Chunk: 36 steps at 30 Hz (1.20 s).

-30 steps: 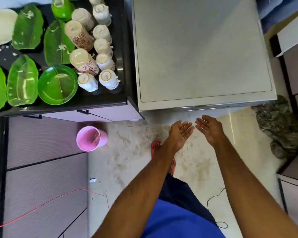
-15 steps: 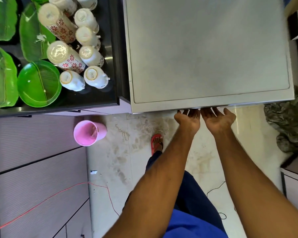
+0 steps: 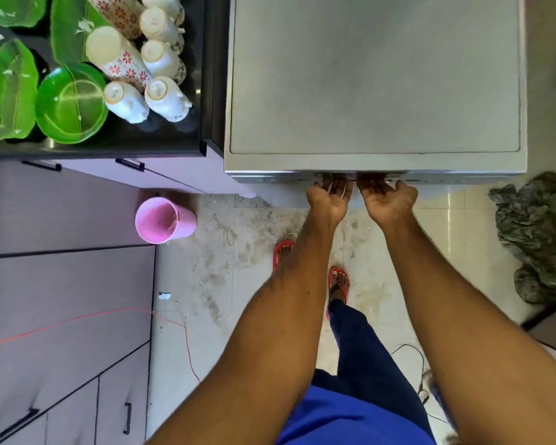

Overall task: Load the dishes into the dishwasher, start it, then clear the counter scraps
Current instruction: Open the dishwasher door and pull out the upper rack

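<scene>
Grey closed dishwasher point(image 3: 376, 75): left hand point(image 3: 329, 200) and right hand point(image 3: 387, 200) grip its front lip.

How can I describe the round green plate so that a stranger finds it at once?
Begin at the big grey metal dishwasher; the dark counter stands to its left. Near the counter's front edge lies a translucent green plastic plate. It alone is round: its green neighbours are leaf-shaped.

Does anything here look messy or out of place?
The floor before the dishwasher is stained and strewn with small bits; a crumpled cloth lies heaped beside it, and a red wire trails loose across the tiles.
</scene>
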Motion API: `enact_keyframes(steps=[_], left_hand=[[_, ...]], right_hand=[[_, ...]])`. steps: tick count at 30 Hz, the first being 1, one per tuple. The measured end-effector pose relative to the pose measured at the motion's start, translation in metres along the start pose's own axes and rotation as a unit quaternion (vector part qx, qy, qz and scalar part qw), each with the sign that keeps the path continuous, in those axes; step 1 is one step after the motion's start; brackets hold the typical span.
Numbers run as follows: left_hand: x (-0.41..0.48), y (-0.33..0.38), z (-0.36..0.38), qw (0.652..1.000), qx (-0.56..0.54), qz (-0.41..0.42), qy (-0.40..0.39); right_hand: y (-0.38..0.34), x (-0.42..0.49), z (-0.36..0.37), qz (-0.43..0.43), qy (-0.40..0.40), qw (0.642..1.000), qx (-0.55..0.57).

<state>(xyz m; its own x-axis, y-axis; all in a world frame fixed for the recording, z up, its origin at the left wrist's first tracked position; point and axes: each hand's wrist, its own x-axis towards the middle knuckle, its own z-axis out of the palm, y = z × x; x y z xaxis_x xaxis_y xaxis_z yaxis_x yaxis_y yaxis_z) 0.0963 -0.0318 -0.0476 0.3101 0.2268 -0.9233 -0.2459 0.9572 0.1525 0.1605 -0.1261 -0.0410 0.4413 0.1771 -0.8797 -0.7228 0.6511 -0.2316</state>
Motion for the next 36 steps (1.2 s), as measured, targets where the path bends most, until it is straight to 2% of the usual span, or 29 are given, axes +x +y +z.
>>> enact_keyframes(steps=[10, 15, 24, 31, 36], left_hand=[[-0.009, -0.012, -0.002, 0.996, 0.066, 0.063, -0.011], [-0.009, -0.019, -0.001, 0.996, 0.062, 0.064, -0.005], [0.001, -0.03, 0.011, 0.999, 0.017, 0.05, -0.006], [-0.001, -0.039, 0.021, 0.995, 0.031, 0.091, -0.002], [0.001, -0.068, -0.034, 0.994, 0.044, 0.098, 0.007]], right_hand=[[-0.012, 0.005, -0.011, 0.025, -0.025, 0.999, -0.028], [-0.012, 0.007, -0.013, 0.039, -0.039, 0.998, -0.023], [-0.009, 0.02, -0.009, 0.058, -0.018, 0.998, -0.035], [-0.011, 0.021, -0.016, 0.041, -0.047, 0.996, -0.063], [0.01, 0.003, -0.07, 0.046, -0.028, 0.997, -0.052]])
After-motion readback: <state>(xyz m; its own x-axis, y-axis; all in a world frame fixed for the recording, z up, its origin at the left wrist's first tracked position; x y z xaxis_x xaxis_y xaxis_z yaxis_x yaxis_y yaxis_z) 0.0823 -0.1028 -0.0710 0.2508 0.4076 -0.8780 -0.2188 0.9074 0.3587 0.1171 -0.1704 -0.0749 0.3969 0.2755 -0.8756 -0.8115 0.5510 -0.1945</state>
